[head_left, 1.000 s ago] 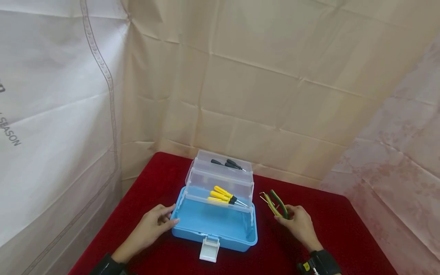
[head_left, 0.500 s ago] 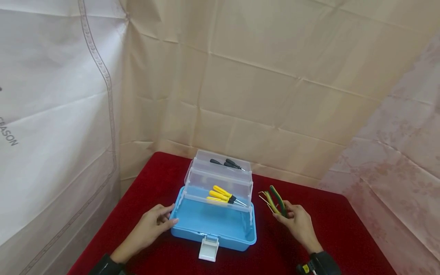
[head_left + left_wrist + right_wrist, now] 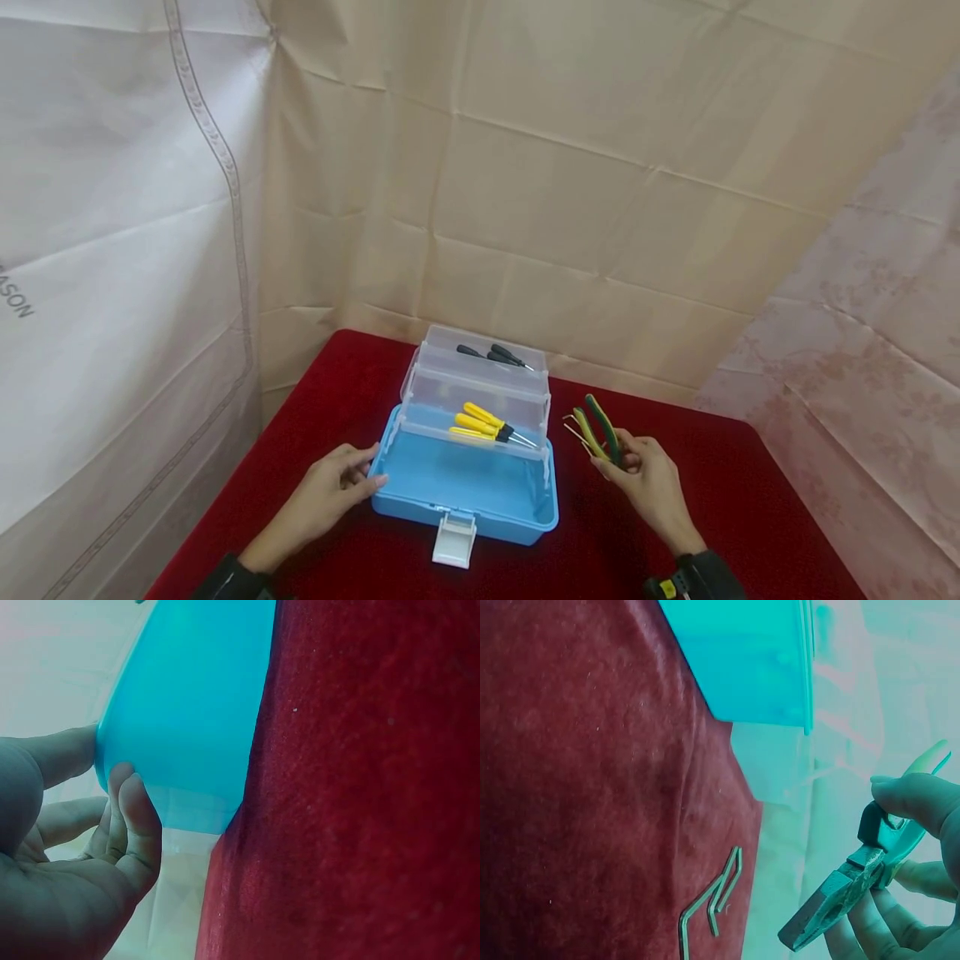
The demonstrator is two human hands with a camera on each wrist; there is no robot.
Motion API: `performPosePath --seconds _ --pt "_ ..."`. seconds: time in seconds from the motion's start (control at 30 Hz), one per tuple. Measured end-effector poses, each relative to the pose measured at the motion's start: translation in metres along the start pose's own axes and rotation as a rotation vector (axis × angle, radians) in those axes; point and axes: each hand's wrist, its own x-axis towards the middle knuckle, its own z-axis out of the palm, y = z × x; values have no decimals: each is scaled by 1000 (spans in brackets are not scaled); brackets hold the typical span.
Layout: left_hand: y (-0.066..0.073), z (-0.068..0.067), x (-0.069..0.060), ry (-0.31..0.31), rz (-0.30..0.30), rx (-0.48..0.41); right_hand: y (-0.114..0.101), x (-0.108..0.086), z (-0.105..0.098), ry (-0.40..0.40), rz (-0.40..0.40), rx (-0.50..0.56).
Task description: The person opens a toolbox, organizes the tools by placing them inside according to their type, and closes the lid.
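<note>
In the head view a blue toolbox (image 3: pixel 465 479) stands with its clear trays (image 3: pixel 480 392) raised. The left hand (image 3: pixel 326 492) grips its left rim, thumb over the edge; the left wrist view shows the fingers (image 3: pixel 141 817) against the blue wall (image 3: pixel 187 712). Right of the box, the right hand (image 3: pixel 648 492) holds pliers with yellow-green handles (image 3: pixel 600 429), raised off the cloth. In the right wrist view the metal head of the pliers (image 3: pixel 832 900) sticks out from the fingers and thumb.
Yellow-handled screwdrivers (image 3: pixel 480 421) lie in the lower tray, dark-handled ones (image 3: pixel 506 356) in the upper. Several bent metal keys (image 3: pixel 724 889) lie on the red cloth (image 3: pixel 592 787) right of the box. A white latch (image 3: pixel 453 542) hangs at the front. Draped sheets (image 3: pixel 525 167) stand behind and beside.
The right hand has risen slightly and moved a little to the left with the pliers, whose handles now point higher. The left hand has stayed on the box rim.
</note>
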Motion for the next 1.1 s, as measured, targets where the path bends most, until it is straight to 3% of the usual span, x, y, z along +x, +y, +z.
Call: performPosePath --seconds 0.23,0.63,1.1 --pt "-1 1 0 1 11 0 -10 -2 -2 -29 27 15" --pt "-1 0 0 -3 9 12 -18 -7 3 -15 -58 54" --pt "-2 -1 0 -7 21 10 -31 -10 7 -43 -54 92"
